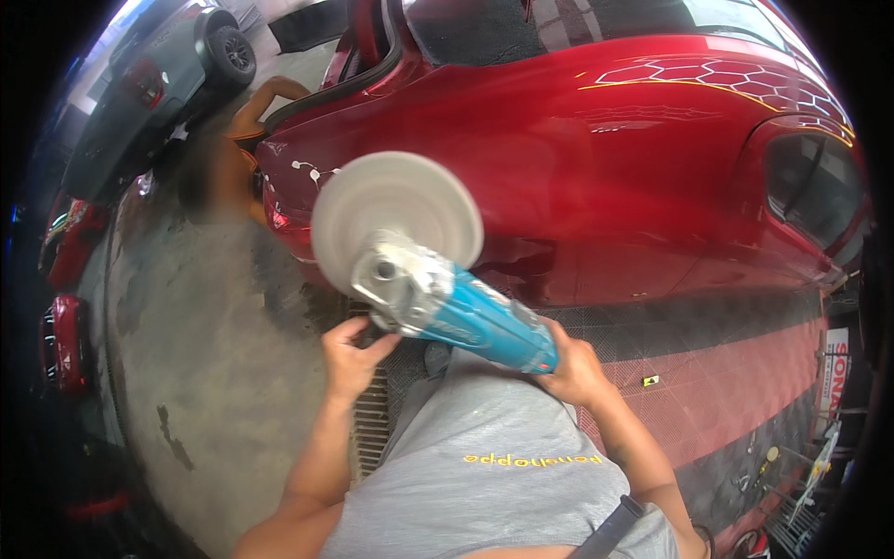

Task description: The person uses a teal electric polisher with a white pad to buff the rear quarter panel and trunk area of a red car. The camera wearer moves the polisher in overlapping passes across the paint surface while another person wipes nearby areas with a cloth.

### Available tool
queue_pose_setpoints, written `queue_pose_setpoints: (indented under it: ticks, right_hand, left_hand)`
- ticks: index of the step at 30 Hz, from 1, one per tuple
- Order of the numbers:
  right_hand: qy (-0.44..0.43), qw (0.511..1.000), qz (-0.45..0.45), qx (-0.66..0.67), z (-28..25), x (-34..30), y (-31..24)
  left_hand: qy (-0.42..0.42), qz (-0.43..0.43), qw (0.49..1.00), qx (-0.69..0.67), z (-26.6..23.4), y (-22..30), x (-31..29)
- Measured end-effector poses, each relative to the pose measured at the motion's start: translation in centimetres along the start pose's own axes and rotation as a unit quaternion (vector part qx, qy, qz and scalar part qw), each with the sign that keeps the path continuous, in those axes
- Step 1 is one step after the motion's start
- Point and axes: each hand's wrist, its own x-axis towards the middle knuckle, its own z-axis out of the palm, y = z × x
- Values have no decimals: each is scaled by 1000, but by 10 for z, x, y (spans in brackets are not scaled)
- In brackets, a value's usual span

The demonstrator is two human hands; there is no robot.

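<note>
In front of me I hold a teal power polisher (489, 321) with a scuffed metal head and a round whitish pad (400, 200). The pad's outline is smeared by motion. Around the rear of the polisher's body my right hand (573, 365) is closed. My left hand (354, 359) is closed at the near side of the metal head, thumb and fingers gripping its edge. Beyond the pad stretches the glossy red side of a car (605, 177). Whether the pad touches the paint I cannot tell.
Another person (223, 177) crouches by the red car's end at left, an arm raised to it. A grey pickup (149, 102) stands farther back. Underfoot are a drain grate (371, 433), concrete and red-black floor tiles (708, 391). A metal rack (801, 484) is at right.
</note>
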Motion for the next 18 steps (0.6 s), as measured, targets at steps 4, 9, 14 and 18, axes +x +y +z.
queue_pose_setpoints:
  ticks: [4,9,14,18]
  right_hand:
    - [10,999,-46,3,16,15,-9]
    - [88,994,1,58,-2,-14,20]
    - [211,964,5,162,-44,-50,62]
    - [259,957,39,123,-77,-64,79]
  left_hand:
    - [37,-10,999,-9,-23,-7,3]
    - [0,68,997,45,30,47,15]
    - [-118,144,982,26,100,132,58]
    - [-134,254,958,-17,128,173,87]
